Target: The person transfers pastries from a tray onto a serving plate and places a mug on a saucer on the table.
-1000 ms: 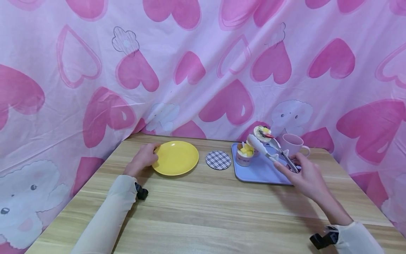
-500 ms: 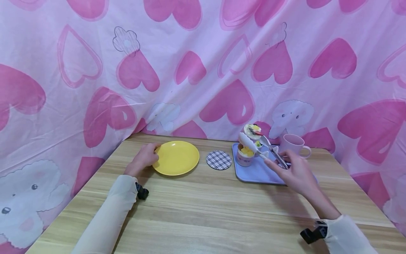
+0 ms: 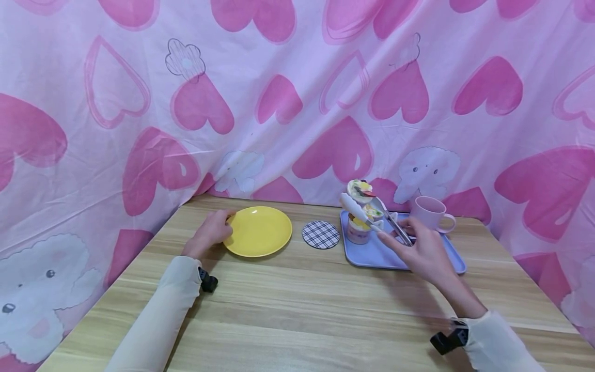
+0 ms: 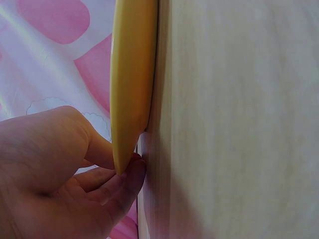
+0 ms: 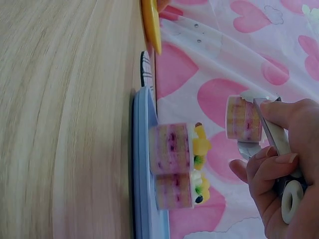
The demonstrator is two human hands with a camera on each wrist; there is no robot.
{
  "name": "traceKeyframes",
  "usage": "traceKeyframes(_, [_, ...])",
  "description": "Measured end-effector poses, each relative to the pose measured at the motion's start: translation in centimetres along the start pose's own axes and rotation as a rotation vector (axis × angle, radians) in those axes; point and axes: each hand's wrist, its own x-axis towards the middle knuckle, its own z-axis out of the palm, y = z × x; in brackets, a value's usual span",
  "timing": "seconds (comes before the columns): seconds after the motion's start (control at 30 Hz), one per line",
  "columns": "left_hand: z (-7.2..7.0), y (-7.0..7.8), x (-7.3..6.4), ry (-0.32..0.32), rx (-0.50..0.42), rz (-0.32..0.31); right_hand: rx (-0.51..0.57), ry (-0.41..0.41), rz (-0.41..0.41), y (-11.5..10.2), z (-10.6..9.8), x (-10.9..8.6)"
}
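Note:
My left hand (image 3: 209, 232) pinches the rim of a yellow plate (image 3: 257, 232). In the left wrist view the thumb lies on top of the plate (image 4: 132, 69) and the fingers are under its edge. My right hand (image 3: 425, 253) grips metal tongs with pale tips (image 3: 395, 226). Between the tong tips is a small layered cake cup (image 5: 243, 119), topped with cream and fruit, held up in the air. Below it, two similar cups, a front cake cup (image 5: 172, 149) and a rear cake cup (image 5: 174, 191), stand on a blue tray (image 3: 381, 257).
A round checked coaster (image 3: 321, 235) lies between the plate and the tray. At the tray's right stands a pink mug (image 3: 427, 211), its handle to the right. A pink heart-print cloth (image 3: 279, 155) hangs behind the wooden table (image 3: 279, 310).
The right hand has moved left with the tongs and the cake cup, from near the mug to above the tray's left side. The left hand and the plate have stayed put.

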Motion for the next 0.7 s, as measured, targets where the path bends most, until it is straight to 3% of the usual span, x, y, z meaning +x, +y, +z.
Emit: traceKeyframes(0.7, [0.1,-0.2,0.2,-0.006,-0.008,-0.014,0.052,-0.051,-0.034,-2.4,2.6,0.8])
